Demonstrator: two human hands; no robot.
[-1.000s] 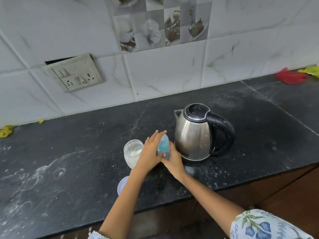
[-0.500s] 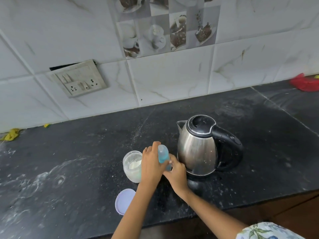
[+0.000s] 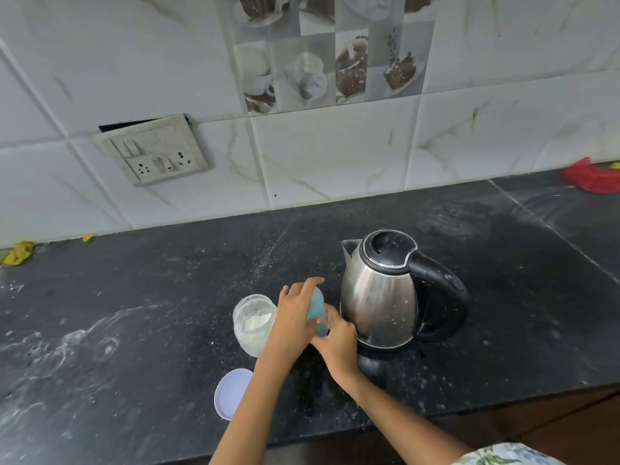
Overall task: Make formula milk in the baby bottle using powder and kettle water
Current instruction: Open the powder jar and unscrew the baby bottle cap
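A small baby bottle with a blue cap [image 3: 317, 308] stands on the black counter [image 3: 167, 297], mostly hidden by my hands. My left hand [image 3: 295, 317] wraps over its cap from the left. My right hand [image 3: 337, 337] grips its lower body from the right. Just left of the bottle is an open clear jar of white powder [image 3: 253, 325]. Its round pale lid [image 3: 231, 392] lies flat near the counter's front edge. A steel kettle with a black lid and handle [image 3: 385, 290] stands right beside my right hand.
A switch and socket plate [image 3: 154, 152] hangs on the tiled wall at back left. A red cloth [image 3: 590, 176] lies at the far right, and a yellow scrap [image 3: 18, 251] at the far left. White powder smears mark the counter's left part.
Both hands stay on the bottle; my left fingers have curled further around the cap. The camera has tilted up, so everything sits lower in the view.
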